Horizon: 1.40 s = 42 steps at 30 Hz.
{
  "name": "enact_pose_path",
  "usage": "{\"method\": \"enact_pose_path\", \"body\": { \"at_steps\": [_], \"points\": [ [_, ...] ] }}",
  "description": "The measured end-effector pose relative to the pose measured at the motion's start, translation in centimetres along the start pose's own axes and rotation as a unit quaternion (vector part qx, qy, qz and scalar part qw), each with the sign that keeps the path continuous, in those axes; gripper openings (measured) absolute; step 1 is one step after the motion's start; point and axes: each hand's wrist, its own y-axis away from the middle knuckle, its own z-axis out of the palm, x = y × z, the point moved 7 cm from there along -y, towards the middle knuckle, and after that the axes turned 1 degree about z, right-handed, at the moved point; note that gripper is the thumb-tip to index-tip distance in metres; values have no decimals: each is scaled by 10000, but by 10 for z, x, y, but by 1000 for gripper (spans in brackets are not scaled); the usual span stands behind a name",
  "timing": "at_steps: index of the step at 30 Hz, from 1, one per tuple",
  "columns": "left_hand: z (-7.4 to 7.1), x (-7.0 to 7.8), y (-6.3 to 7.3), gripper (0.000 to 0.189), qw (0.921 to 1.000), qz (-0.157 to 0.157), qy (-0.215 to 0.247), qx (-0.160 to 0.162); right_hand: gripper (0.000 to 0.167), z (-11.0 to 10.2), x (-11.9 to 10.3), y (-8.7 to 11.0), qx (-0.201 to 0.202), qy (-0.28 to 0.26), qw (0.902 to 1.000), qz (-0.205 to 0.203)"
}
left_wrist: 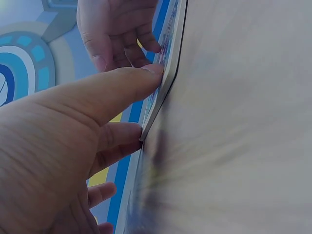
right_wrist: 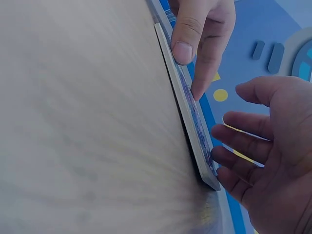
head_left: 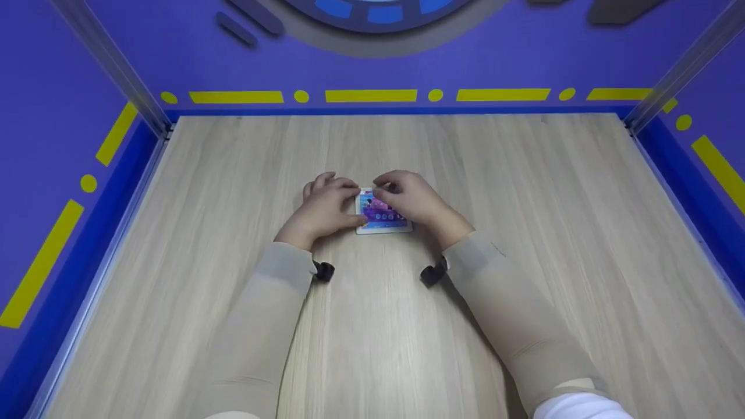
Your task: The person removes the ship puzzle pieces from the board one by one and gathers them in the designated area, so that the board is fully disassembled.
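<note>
A small, flat, squarish picture board [head_left: 384, 228] lies on the wooden table, its pale rim framing a bright pink, purple and blue picture. Over its left side my left hand [head_left: 323, 210] rests the thumb near the close left corner and the index finger at the far left corner. The left wrist view shows that thumb [left_wrist: 131, 83] nearly straight on the board's edge. My right hand [head_left: 414, 201] is above the right part, hiding some of the picture. Its fingers [right_wrist: 243, 136] are loosely bent, with fingertips right at the board's face and the thumb apart.
The wooden table [head_left: 372, 326] spreads around the board. A purple back wall [head_left: 372, 73] with yellow dashes and dots stands behind it, and similar side walls rise left and right along metal rails [head_left: 116, 58]. Black wrist cameras [head_left: 323, 272] hang at both sleeves.
</note>
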Motion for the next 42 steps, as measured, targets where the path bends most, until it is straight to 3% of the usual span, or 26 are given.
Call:
{"method": "enact_pose_path", "body": {
  "at_steps": [5, 13, 24, 30, 42],
  "points": [
    [2, -1, 0, 80, 10000, 55, 34, -42, 45, 4, -1, 0, -55, 162, 9999, 26],
    [4, 3, 1, 89, 9997, 219, 72, -93, 41, 9, 0, 1, 85, 259, 9985, 466],
    [6, 1, 2, 91, 9995, 177, 229, -79, 32, 20, -8, -1, 400, 965, 9927, 600],
    [5, 1, 1, 92, 9995, 113, 293, -87, 36, 17, -8, -1, 82, 970, 9932, 638],
    [5, 2, 0, 92, 9996, 75, 222, -130, 77, 11, -11, 4, -832, 1214, 9869, 662]
  ]
}}
